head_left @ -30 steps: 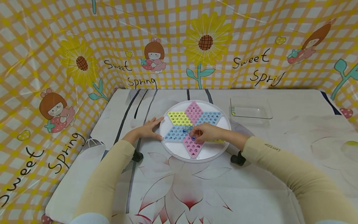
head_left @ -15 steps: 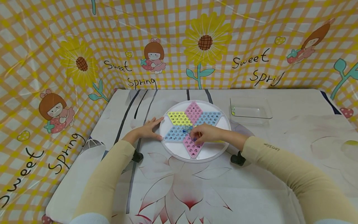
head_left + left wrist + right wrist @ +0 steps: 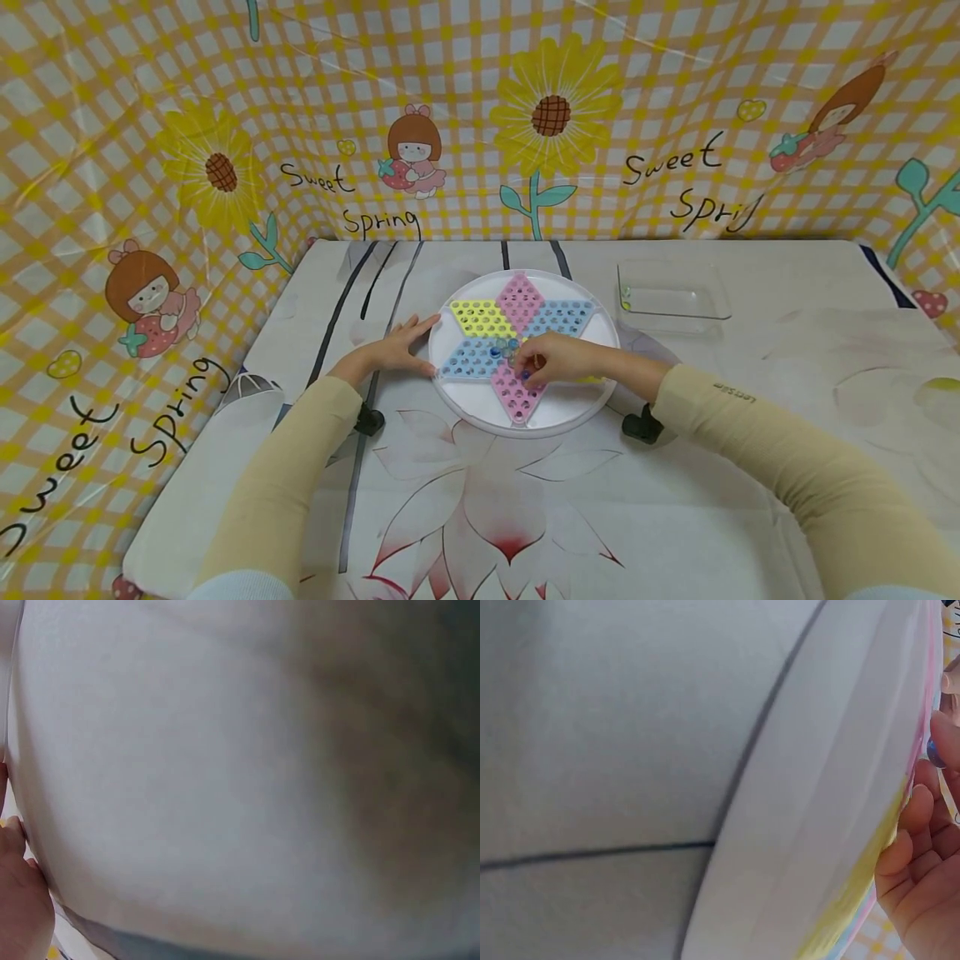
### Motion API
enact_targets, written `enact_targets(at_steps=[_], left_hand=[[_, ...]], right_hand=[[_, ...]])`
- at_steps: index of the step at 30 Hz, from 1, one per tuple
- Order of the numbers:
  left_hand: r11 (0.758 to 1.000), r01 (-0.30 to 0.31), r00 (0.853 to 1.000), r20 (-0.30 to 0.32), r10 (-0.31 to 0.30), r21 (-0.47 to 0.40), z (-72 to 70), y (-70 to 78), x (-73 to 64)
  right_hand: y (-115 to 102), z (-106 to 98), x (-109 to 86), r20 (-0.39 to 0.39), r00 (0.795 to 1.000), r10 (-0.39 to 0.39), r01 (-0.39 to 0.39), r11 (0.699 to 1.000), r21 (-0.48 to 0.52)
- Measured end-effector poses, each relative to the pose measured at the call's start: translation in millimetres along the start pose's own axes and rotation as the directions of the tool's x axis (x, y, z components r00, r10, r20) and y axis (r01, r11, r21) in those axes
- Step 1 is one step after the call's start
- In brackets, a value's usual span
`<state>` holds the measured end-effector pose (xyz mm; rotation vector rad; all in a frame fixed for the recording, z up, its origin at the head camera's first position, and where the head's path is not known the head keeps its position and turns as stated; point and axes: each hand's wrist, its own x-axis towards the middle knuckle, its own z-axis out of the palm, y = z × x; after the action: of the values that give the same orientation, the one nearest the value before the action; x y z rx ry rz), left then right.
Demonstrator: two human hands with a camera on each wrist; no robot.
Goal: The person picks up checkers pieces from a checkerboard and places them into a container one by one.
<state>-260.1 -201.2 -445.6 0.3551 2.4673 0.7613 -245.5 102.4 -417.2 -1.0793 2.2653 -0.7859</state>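
Observation:
A round white Chinese checkers board (image 3: 468, 400) with a pink, yellow and blue star of holes sits mid-table. My right hand (image 3: 557, 358) is over its middle, fingers curled, with a dark blue marble (image 3: 526, 375) at the fingertips above the near pink point. In the right wrist view the blue marble (image 3: 934, 752) shows at the thumb of the right hand (image 3: 926, 855). Several clear and blue marbles (image 3: 496, 352) lie just left of those fingers. My left hand (image 3: 393, 346) has thumb and fingers spread at the board's left rim. The left wrist view shows mostly blurred tabletop.
Back right of the board stands a clear rectangular dish (image 3: 675, 300) with a few greenish marbles (image 3: 626, 298) at its left end. The table (image 3: 675, 508) has a flower-print cover. A checked curtain (image 3: 465, 75) hangs along the back and left.
The dark blue marble at my right fingertips has shifted slightly to the right and toward the near side. My left hand stays at the board's rim.

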Motion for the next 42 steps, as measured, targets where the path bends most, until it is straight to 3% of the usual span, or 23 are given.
enact_targets(at_steps=[19, 42], left_hand=[[1.000, -0.004, 1.000, -0.008, 0.004, -0.003, 0.4, -1.1, 1.0], [1.000, -0.002, 1.000, -0.006, 0.002, 0.010, 1.7, -3.3, 3.0]], right_hand=[[-10.6, -21.1, -6.6, -0.026, 1.000, 0.008, -0.009, 0.999, -0.040], [2.6, -53.7, -28.7, -0.090, 0.995, 0.049, -0.053, 0.998, -0.043]])
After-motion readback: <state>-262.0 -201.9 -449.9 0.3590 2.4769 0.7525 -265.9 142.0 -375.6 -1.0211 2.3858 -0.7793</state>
